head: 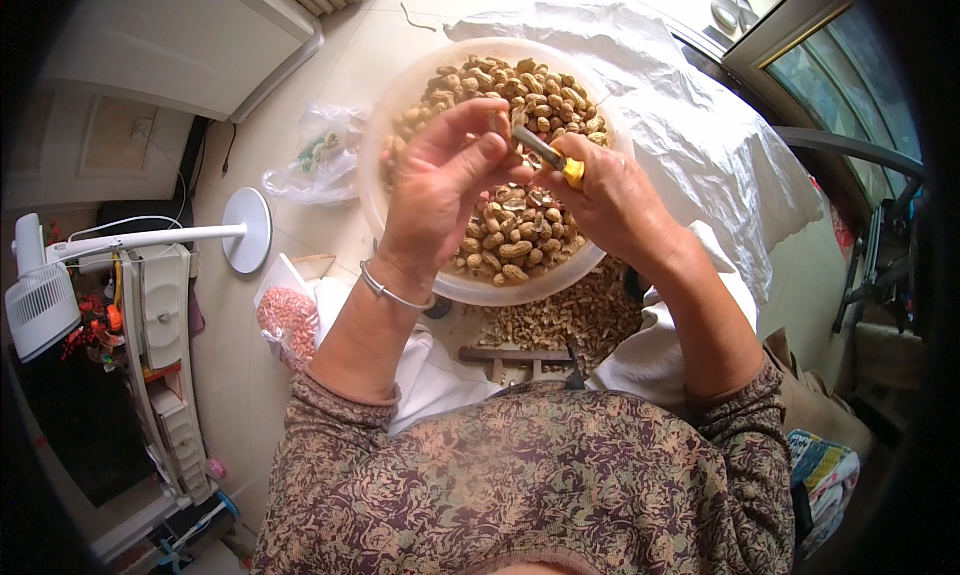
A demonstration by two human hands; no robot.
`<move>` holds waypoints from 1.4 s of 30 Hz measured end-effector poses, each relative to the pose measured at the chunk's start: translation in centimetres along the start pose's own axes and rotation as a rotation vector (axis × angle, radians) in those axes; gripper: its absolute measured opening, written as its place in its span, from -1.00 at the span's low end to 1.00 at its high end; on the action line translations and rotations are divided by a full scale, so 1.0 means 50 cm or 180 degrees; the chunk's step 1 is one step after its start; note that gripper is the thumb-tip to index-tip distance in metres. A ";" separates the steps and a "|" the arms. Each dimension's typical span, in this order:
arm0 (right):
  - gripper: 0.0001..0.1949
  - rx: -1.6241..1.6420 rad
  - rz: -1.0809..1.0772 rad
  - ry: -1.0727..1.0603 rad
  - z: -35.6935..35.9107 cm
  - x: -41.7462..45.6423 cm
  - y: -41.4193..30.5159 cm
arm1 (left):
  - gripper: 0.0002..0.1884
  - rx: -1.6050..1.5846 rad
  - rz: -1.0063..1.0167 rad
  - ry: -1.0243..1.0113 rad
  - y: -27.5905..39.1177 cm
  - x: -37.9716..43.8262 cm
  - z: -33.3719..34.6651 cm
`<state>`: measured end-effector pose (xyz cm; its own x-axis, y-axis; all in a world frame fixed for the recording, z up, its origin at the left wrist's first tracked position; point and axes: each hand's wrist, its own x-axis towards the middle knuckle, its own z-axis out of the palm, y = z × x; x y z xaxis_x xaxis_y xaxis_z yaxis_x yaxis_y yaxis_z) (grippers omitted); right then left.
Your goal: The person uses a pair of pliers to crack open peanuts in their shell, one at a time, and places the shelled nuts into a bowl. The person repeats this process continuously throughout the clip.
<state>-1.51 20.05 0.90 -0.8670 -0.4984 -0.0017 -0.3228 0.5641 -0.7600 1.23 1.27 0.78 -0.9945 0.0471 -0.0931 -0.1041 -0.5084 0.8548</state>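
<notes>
A wide, pale plastic basin (373, 200) full of unshelled peanuts (517, 249) is in front of me. Over its middle, my left hand (450, 170) holds a small brown piece, apparently a peanut, between thumb and fingers. My right hand (611, 192) grips a metal tool with yellow handles (574, 171), probably pliers, its metal end pointing at the piece. Whether the tool's tip touches it is hard to tell. Broken shells and some pink kernels lie among the peanuts beneath my hands.
Peanut shells (570, 312) are heaped on the floor by a small wooden stool or frame (517, 355). A bag of pink kernels (289, 320) sits left of my leg. A clear plastic bag (319, 158), a white stand base (247, 230) and a white sheet (697, 124) flank the basin.
</notes>
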 end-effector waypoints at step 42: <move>-0.76 -0.0057 0.0359 0.0659 -0.047 0.002 0.036 | -0.88 0.3767 0.0113 -0.0824 0.012 -0.003 -0.026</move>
<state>-3.06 22.56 1.07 -0.9567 -0.2869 0.0487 -0.2244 0.6210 -0.7510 1.34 -0.18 0.65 -0.9548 0.2885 -0.0711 0.1157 0.5814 0.8053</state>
